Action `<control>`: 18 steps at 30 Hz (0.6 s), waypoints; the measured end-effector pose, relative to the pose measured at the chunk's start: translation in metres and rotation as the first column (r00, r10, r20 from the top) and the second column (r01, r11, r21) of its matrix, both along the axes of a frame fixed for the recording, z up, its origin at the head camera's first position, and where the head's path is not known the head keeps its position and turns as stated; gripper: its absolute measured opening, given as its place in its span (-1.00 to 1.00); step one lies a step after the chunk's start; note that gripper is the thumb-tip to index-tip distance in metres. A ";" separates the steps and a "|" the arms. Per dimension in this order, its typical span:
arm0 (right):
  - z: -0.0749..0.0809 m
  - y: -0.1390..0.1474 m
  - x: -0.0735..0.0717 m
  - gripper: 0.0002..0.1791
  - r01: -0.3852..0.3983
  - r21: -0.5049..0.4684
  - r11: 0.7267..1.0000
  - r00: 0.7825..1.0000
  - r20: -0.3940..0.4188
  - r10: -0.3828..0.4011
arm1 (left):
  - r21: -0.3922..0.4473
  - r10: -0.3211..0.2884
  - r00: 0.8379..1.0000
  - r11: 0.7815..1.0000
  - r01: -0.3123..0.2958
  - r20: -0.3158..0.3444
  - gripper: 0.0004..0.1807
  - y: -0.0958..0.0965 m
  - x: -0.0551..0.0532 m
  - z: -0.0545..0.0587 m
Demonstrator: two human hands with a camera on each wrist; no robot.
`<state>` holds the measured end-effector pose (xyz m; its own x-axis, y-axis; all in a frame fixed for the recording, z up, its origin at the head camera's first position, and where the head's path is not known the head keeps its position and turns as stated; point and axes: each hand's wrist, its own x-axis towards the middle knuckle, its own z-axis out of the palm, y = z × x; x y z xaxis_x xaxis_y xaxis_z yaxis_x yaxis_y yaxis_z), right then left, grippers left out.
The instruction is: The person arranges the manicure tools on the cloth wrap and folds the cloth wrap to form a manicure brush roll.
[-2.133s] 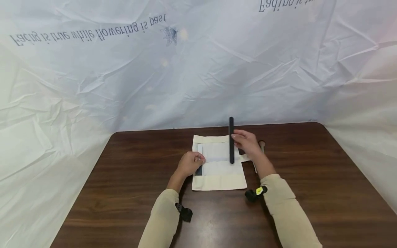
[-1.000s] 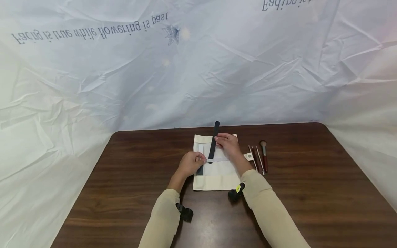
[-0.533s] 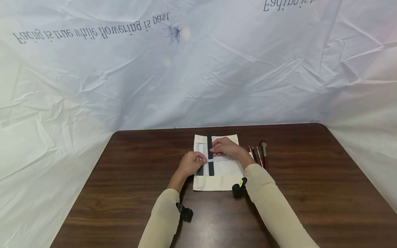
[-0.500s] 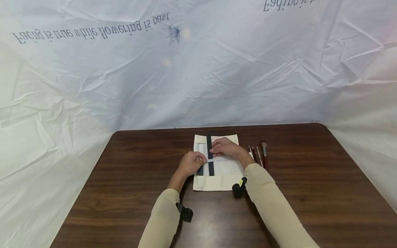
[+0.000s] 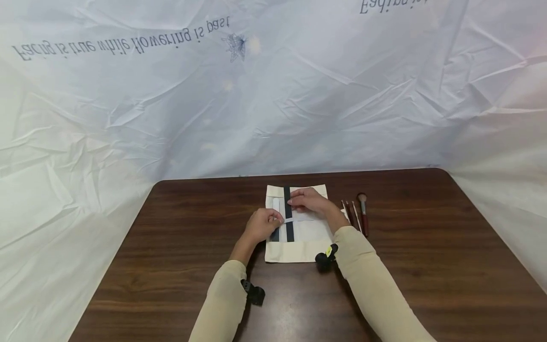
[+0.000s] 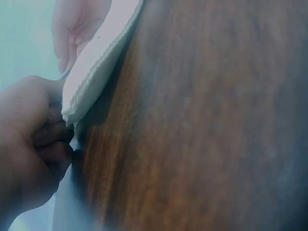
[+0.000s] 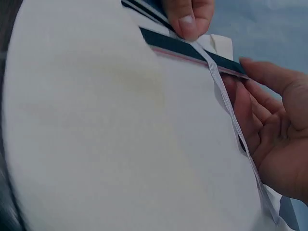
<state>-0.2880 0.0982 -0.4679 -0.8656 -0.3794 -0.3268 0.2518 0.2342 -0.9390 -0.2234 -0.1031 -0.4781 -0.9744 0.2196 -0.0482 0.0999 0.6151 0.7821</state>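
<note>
Now a long black nail file (image 5: 288, 218) lies under a white elastic band (image 7: 230, 113).

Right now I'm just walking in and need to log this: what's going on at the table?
A person is tucking a long black nail file under the white elastic band of a cream cloth pouch. The left hand pinches the band up; the right hand touches the file. Some brushes lie on the brown table to the right.

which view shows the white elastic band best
The right wrist view: the white elastic band runs close up over the dark nail file, pinched by the left hand. The head view shows it only as a thin line. The left wrist view doesn't clearly show it.
</note>
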 end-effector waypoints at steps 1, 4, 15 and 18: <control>0.000 -0.002 0.000 -0.54 0.039 -0.004 0.999 0.999 0.009 -0.039 | 0.002 0.002 1.000 1.000 -0.002 0.002 -0.89 0.000 0.000 0.000; 0.000 -0.009 0.001 -0.56 0.160 -0.021 0.987 0.987 0.024 -0.160 | 0.010 0.005 1.000 1.000 -0.005 0.001 -0.89 -0.001 0.000 -0.001; -0.001 -0.017 0.001 -0.58 0.317 -0.006 0.948 0.948 -0.023 -0.317 | 0.003 0.001 1.000 1.000 -0.001 -0.012 -0.90 0.001 0.000 -0.002; -0.003 -0.012 0.001 -0.61 0.269 -0.028 0.963 0.963 -0.016 -0.269 | -0.004 0.003 1.000 1.000 -0.003 -0.019 -0.90 0.002 0.000 -0.002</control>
<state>-0.2875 0.0864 -0.4705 -0.9430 -0.1395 -0.3020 0.2837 0.1368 -0.9491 -0.2235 -0.1015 -0.4806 -0.9758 0.2165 -0.0304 0.1130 0.6186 0.7775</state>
